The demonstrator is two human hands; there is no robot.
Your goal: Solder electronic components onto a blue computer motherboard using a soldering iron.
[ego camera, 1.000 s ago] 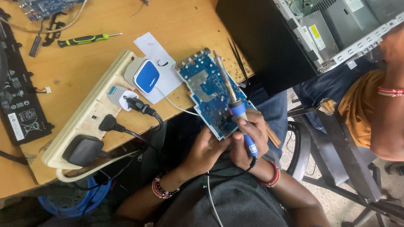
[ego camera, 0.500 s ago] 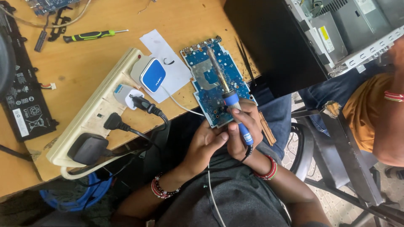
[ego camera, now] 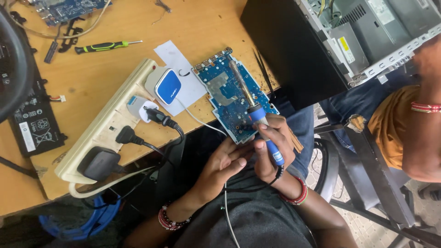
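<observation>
Two hands share our work: the right hand (ego camera: 271,147) grips the soldering iron (ego camera: 257,115) pen-style, tip resting on the blue circuit board (ego camera: 232,96), which the left hand (ego camera: 227,160) steadies at the bench (ego camera: 92,78) edge.

cream multi-socket power strip (ego camera: 103,138) with black plugs on wooden table (ego camera: 193,23); green-handled screwdriver (ego camera: 103,46) near far edge; open grey metal computer case (ego camera: 367,32) at right.

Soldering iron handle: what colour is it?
Blue, on the soldering iron in the right hand; head view.
</observation>
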